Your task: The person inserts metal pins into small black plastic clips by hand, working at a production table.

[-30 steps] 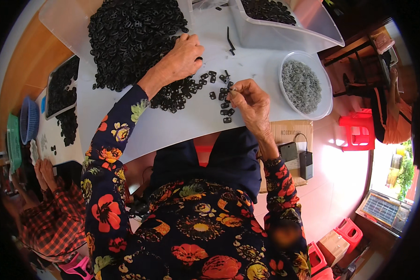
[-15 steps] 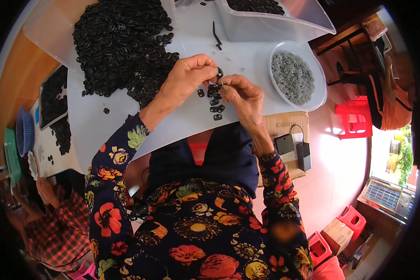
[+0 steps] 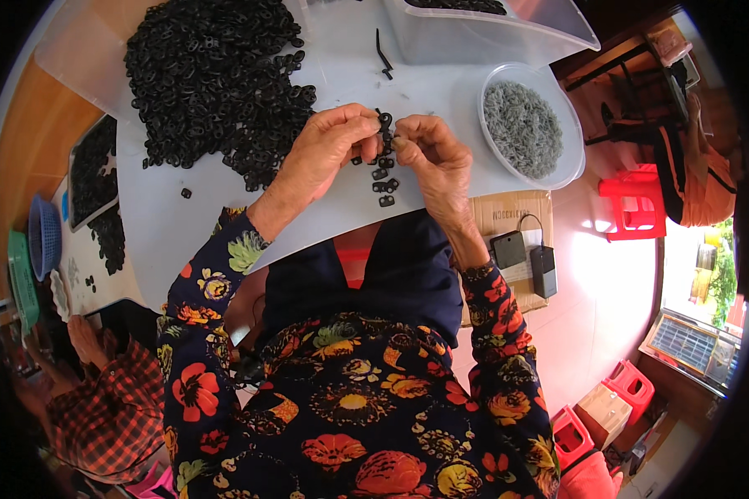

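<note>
Between thumb and forefinger, my left hand [image 3: 329, 143] pinches a small black plastic piece [image 3: 384, 121] with a hole in it. Just to its right, my right hand [image 3: 434, 158] has its thumb and forefinger pressed together close to that piece. What sits in the right fingertips is too small to make out. Below both hands, several small black parts [image 3: 384, 187] lie in a loose column on the pale tabletop [image 3: 216, 237]. A large heap of similar black pieces [image 3: 212, 83] spreads to the left.
A round clear tub [image 3: 577, 166] of small grey pieces [image 3: 520, 129] stands at right. A thin black rod [image 3: 383, 55] lies near a clear bin [image 3: 474, 50]. Beside the table, a cardboard box [image 3: 508, 208] bears two dark devices. At left sits a person in a checked shirt [image 3: 112, 407].
My right fingertips have drawn slightly away from the black piece and gone a little higher. My left hand still pinches the piece, held about the same place.
</note>
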### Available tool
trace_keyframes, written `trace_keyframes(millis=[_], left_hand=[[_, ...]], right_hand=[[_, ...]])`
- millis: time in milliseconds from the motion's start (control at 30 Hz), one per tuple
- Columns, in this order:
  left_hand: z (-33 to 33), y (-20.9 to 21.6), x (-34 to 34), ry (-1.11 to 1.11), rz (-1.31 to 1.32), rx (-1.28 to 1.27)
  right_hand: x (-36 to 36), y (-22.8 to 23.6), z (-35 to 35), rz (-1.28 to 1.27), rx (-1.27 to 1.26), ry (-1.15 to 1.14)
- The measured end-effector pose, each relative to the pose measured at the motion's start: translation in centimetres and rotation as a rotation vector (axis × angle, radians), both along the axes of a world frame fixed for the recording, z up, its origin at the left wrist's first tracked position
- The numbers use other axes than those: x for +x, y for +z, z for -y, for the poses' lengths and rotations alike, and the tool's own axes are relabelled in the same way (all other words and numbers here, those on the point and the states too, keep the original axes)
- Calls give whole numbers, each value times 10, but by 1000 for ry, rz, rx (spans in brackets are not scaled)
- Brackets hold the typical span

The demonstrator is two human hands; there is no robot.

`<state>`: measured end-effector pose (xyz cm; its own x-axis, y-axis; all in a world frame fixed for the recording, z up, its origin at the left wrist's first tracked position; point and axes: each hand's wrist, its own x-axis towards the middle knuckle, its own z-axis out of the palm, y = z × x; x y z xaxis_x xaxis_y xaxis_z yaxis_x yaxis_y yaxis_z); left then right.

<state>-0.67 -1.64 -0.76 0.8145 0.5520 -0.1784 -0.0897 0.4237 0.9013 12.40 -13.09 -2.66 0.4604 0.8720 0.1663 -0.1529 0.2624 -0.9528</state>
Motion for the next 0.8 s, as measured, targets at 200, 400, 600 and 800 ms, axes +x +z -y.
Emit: trace_keyframes(millis=[200,400,600,800], left_hand=[[-1,1,0,-18,-62,181],[-9,9,0,-76,-142,389],[-17,15,1,-170,-191,602],[-19,32,3,-262,-316,748]], right_hand=[[0,-1,-2,24,29,18],[0,-3,-2,48,20,9],[0,-2,-2,61,-1,10],[-1,0,-1,73,-23,10]])
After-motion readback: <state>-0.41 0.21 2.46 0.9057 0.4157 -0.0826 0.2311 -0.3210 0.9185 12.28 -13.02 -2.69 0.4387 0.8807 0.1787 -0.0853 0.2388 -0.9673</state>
